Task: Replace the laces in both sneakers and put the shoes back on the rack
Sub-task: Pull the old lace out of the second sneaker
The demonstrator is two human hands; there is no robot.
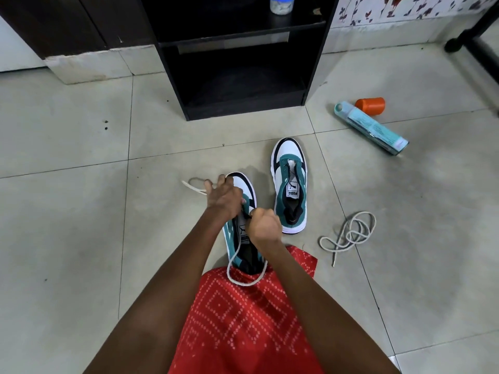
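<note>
lacing is under way on one shoe only. the near teal-and-white low-top sneaker [244, 220] lies on the tiled floor [81, 211] just ahead of the person's red patterned garment [243, 319], with a white cord lace [237, 276] through its eyelets and looping slack over the heel. the left hand [222, 199] presses over the forefoot, its grip closed around the lace, whose free end trails out to the left. the right hand [266, 225] is fisted, pinching the lace at the tongue.

the second matching teal-and-white sneaker [290, 184] stands just beside it, unlaced — its loose white cord lace [348, 234] lies coiled nearby. the black open shoe rack [243, 76] holds no shoes on the lower shelf.

judgement: less than half done. both sneakers lie lengthwise, toes toward the rack, heels toward the person.
</note>
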